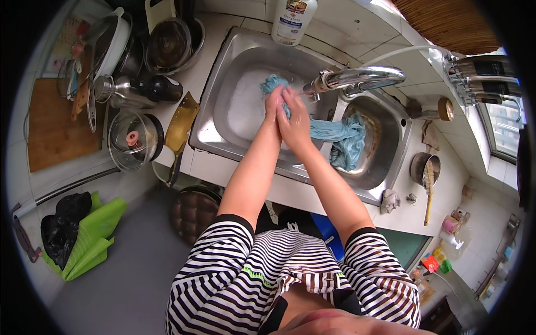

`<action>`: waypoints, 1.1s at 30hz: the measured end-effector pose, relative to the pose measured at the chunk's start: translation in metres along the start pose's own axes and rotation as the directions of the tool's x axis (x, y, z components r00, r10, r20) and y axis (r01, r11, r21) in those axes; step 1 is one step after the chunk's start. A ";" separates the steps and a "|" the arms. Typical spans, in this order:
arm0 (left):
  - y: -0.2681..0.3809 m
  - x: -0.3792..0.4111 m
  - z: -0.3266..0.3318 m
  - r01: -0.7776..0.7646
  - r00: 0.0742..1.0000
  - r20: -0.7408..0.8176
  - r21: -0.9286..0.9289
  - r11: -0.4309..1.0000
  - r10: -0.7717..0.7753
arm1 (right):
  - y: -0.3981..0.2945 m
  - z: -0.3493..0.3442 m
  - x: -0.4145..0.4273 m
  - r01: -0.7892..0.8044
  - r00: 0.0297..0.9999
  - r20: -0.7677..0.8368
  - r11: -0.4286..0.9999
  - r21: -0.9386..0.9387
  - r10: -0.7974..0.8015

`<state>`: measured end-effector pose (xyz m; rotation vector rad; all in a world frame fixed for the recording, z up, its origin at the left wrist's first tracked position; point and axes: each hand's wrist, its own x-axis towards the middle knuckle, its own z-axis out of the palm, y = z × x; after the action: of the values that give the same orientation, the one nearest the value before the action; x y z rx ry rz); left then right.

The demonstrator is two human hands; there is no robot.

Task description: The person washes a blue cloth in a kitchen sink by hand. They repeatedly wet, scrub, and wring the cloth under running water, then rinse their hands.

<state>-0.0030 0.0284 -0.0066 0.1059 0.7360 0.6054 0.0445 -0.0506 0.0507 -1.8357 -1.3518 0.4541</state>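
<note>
Over the larger basin of a steel double sink [247, 144], my left hand [274, 102] and my right hand [296, 118] are pressed together around a light-blue wet cloth [348, 133]. One bunched end of it sticks out beyond my fingertips, and a bit shows between my palms. From beside my right hand the cloth runs across the divider and lies crumpled in the smaller basin. Whitish, sudsy water is in the larger basin below my hands. The chrome faucet [360, 77] has its spout just right of my fingers. My palms hide the gripped part of the cloth.
A dish soap bottle [293, 23] stands behind the sink. Left of it lies a large knife [182, 121], near a glass lid [133, 138] and a steel flask [123, 92]. On the right are a small pot [416, 167], a brush [428, 192] and a grey rag [390, 201].
</note>
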 end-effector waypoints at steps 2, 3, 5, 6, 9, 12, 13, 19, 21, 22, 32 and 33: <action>-0.015 -0.010 0.018 -0.170 0.985 -0.039 0.010 0.985 0.170 | 0.016 -0.005 0.032 -0.275 0.961 0.078 0.938 0.212 0.264; -0.016 -0.014 0.024 -0.256 0.965 -0.059 0.019 0.967 0.256 | 0.022 -0.010 0.047 -0.405 0.915 0.140 0.861 0.308 0.379; -0.012 -0.024 0.033 -0.107 0.993 0.041 -0.084 0.991 0.111 | 0.039 -0.028 0.070 -0.610 0.793 0.464 0.507 0.610 0.395; -0.011 -0.028 0.032 -0.031 0.995 0.093 -0.095 0.995 0.040 | 0.044 -0.035 0.079 -0.675 0.736 0.557 0.484 0.557 0.385; -0.003 -0.028 0.025 0.046 0.995 0.093 -0.109 0.993 -0.035 | 0.051 -0.024 0.076 -0.615 0.769 0.575 0.566 0.549 0.279; 0.006 -0.035 0.026 0.047 0.996 -0.070 -0.073 0.996 -0.052 | 0.030 -0.001 0.042 -0.240 0.970 0.072 0.863 0.444 0.233; 0.007 -0.035 0.024 0.056 0.991 -0.119 -0.070 0.996 -0.064 | 0.012 -0.003 0.030 -0.047 0.995 -0.074 0.968 0.245 0.067; -0.010 -0.028 0.015 -0.043 0.975 -0.219 -0.025 0.999 0.037 | 0.008 0.004 0.028 -0.160 0.987 -0.026 0.987 0.021 0.160; -0.016 -0.023 0.011 -0.106 0.973 -0.201 0.040 0.994 0.112 | 0.026 0.010 0.037 -0.242 0.970 0.029 0.970 -0.025 0.243; -0.017 -0.015 0.002 -0.174 0.969 -0.157 0.127 0.977 0.193 | 0.038 0.014 0.042 -0.144 0.989 0.040 0.989 -0.037 0.146; -0.002 -0.012 0.007 -0.212 0.965 -0.170 -0.047 0.976 0.201 | 0.014 0.017 0.004 -0.056 0.996 -0.062 0.994 0.094 0.062; -0.003 -0.007 -0.008 -0.132 0.990 -0.068 -0.109 0.985 0.125 | 0.019 0.018 0.008 -0.038 0.999 -0.032 0.995 0.087 0.041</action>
<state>-0.0109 0.0214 -0.0097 0.0302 0.7560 0.7754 0.0470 -0.0386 0.0269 -1.7941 -1.2560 0.4927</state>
